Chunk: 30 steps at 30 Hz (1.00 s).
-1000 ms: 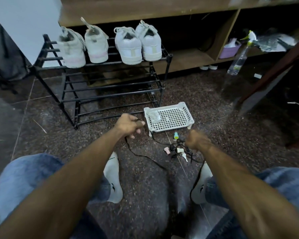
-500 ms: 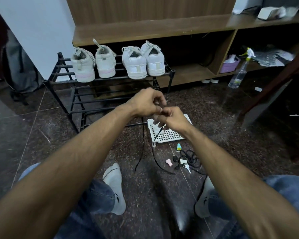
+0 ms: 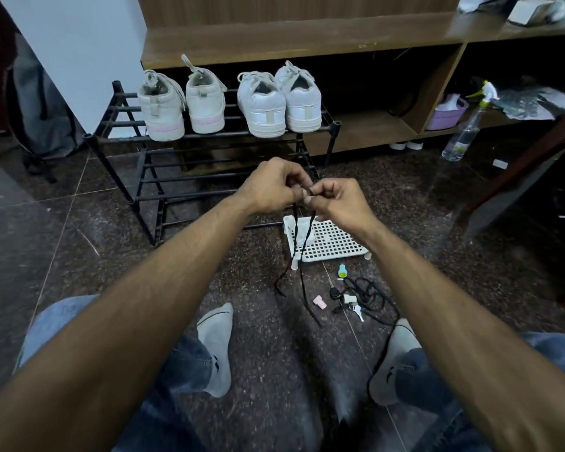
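My left hand and my right hand meet in front of me above the floor. Both pinch a black shoelace between fingers and thumb. Its two ends hang down from the hands, and the tips trail on the dark floor. Right under the hands lies a white perforated plastic tray. A tangle of black cord sits on the floor to the right of the lace, with keys, a pink piece and a small green and yellow piece beside it.
A black metal shoe rack stands ahead with two pairs of white sneakers on its top shelf. Behind is a wooden shelf unit. A spray bottle stands at the right. My socked feet rest on the floor.
My hands rose from the floor and came together, lifting the black lace with them. Since half a second ago they have stayed joined, working the lace.
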### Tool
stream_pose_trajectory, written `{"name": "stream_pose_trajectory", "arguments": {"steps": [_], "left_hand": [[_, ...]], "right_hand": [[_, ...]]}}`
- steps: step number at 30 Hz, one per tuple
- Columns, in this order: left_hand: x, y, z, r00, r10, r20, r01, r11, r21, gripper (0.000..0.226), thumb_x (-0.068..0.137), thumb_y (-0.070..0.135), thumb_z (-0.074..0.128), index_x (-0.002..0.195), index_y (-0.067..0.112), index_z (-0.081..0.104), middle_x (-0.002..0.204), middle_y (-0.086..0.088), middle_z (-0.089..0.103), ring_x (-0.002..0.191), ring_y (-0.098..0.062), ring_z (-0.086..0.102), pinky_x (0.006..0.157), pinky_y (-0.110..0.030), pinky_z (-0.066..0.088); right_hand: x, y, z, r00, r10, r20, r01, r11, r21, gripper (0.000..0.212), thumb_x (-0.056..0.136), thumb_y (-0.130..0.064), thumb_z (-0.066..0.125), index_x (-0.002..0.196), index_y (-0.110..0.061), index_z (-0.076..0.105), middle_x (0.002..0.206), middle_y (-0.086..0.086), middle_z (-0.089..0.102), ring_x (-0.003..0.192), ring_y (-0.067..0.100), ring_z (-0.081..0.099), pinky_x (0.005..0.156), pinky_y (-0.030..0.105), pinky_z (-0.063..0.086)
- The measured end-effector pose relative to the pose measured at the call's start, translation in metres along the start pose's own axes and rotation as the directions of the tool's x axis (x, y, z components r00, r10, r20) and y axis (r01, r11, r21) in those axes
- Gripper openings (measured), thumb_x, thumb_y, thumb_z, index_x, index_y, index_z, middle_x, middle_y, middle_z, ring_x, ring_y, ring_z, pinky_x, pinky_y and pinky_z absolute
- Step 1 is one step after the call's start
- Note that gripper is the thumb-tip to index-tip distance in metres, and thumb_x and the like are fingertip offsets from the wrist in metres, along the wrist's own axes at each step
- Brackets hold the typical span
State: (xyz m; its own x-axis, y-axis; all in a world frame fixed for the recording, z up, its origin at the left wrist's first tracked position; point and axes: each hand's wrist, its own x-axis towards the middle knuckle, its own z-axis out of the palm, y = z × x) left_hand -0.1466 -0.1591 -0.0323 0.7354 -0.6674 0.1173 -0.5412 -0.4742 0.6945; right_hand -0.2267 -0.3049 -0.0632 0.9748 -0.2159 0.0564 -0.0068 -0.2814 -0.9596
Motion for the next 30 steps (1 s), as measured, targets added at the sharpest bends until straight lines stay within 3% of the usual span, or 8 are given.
{"name": "stream_pose_trajectory", "arguments": {"steps": [6, 11, 16, 19, 20, 22, 26, 30], "left_hand": [[-0.006, -0.017, 0.017, 0.987, -0.124, -0.101, 0.094, 0.961, -0.261, 0.007, 0.083, 0.005, 0.072, 0.089, 0.009, 0.074, 0.079, -0.004, 0.07, 0.069, -0.008, 0.059, 0.07, -0.025, 0.048], [-0.009, -0.015, 0.024, 0.983, -0.115, -0.146, 0.044, 0.909, -0.415, 0.012, 0.086, 0.002, 0.069, 0.097, 0.003, 0.073, 0.077, 0.004, 0.07, 0.065, 0.007, 0.06, 0.07, -0.013, 0.047], [-0.013, 0.0, 0.028, 0.985, -0.093, -0.148, -0.034, 0.729, -0.683, 0.015, 0.092, 0.003, 0.06, 0.099, 0.008, 0.072, 0.078, 0.011, 0.074, 0.08, 0.0, 0.065, 0.08, -0.019, 0.049], [-0.015, 0.008, 0.032, 0.997, -0.078, -0.005, 0.043, 0.593, -0.804, 0.022, 0.1, 0.013, 0.048, 0.104, 0.013, 0.069, 0.085, 0.002, 0.074, 0.088, -0.012, 0.066, 0.08, -0.029, 0.052], [-0.016, 0.009, 0.033, 0.997, -0.06, 0.042, 0.07, 0.592, -0.803, 0.023, 0.102, 0.016, 0.045, 0.107, 0.013, 0.067, 0.082, 0.001, 0.073, 0.085, -0.013, 0.066, 0.076, -0.028, 0.053], [-0.016, 0.004, 0.04, 0.995, -0.029, 0.095, 0.087, 0.713, -0.696, 0.021, 0.102, 0.016, 0.045, 0.108, 0.011, 0.064, 0.073, 0.002, 0.068, 0.076, -0.012, 0.066, 0.072, -0.022, 0.053], [-0.022, -0.034, 0.058, 0.962, -0.123, 0.245, 0.187, 0.948, -0.256, 0.014, 0.1, 0.014, 0.05, 0.099, 0.011, 0.064, 0.075, -0.001, 0.062, 0.073, -0.017, 0.062, 0.072, -0.03, 0.048], [-0.047, -0.078, 0.074, 0.867, -0.401, 0.295, 0.419, 0.908, 0.004, 0.013, 0.097, 0.009, 0.053, 0.088, 0.017, 0.059, 0.077, -0.001, 0.062, 0.078, -0.019, 0.061, 0.076, -0.033, 0.049]], "right_hand": [[0.002, -0.005, -0.006, 0.999, -0.007, -0.041, 0.007, 1.0, 0.007, 0.006, 0.084, 0.0, 0.068, 0.085, -0.006, 0.068, 0.07, 0.005, 0.066, 0.058, 0.008, 0.06, 0.054, 0.022, 0.051], [0.006, -0.022, -0.011, 0.994, -0.066, -0.084, 0.073, 0.994, 0.077, 0.015, 0.082, 0.004, 0.068, 0.087, -0.01, 0.068, 0.075, 0.011, 0.068, 0.065, 0.016, 0.063, 0.053, 0.023, 0.051], [0.009, -0.048, -0.014, 0.986, -0.139, -0.096, 0.153, 0.975, 0.16, 0.014, 0.082, 0.003, 0.07, 0.088, -0.01, 0.068, 0.077, 0.012, 0.07, 0.069, 0.021, 0.066, 0.053, 0.023, 0.052], [0.01, -0.065, -0.018, 0.984, -0.131, -0.119, 0.157, 0.957, 0.245, 0.011, 0.083, 0.002, 0.069, 0.091, -0.006, 0.068, 0.074, 0.009, 0.07, 0.06, 0.015, 0.062, 0.05, 0.025, 0.051], [0.012, -0.07, -0.02, 0.981, -0.136, -0.138, 0.168, 0.95, 0.264, 0.011, 0.083, 0.001, 0.069, 0.091, -0.006, 0.068, 0.074, 0.009, 0.07, 0.061, 0.015, 0.062, 0.052, 0.025, 0.052], [0.016, -0.078, -0.025, 0.971, -0.135, -0.2, 0.19, 0.938, 0.289, 0.011, 0.083, 0.002, 0.069, 0.087, -0.008, 0.067, 0.073, 0.008, 0.07, 0.063, 0.014, 0.063, 0.054, 0.023, 0.053], [0.024, -0.071, -0.041, 0.913, -0.007, -0.409, 0.162, 0.925, 0.345, 0.015, 0.082, 0.004, 0.066, 0.082, -0.011, 0.066, 0.074, 0.008, 0.068, 0.06, 0.013, 0.062, 0.052, 0.023, 0.05], [0.03, -0.03, -0.064, 0.751, 0.264, -0.605, 0.054, 0.889, 0.454, 0.025, 0.081, 0.007, 0.058, 0.075, -0.017, 0.062, 0.071, 0.005, 0.065, 0.055, 0.009, 0.056, 0.047, 0.021, 0.045]]}}
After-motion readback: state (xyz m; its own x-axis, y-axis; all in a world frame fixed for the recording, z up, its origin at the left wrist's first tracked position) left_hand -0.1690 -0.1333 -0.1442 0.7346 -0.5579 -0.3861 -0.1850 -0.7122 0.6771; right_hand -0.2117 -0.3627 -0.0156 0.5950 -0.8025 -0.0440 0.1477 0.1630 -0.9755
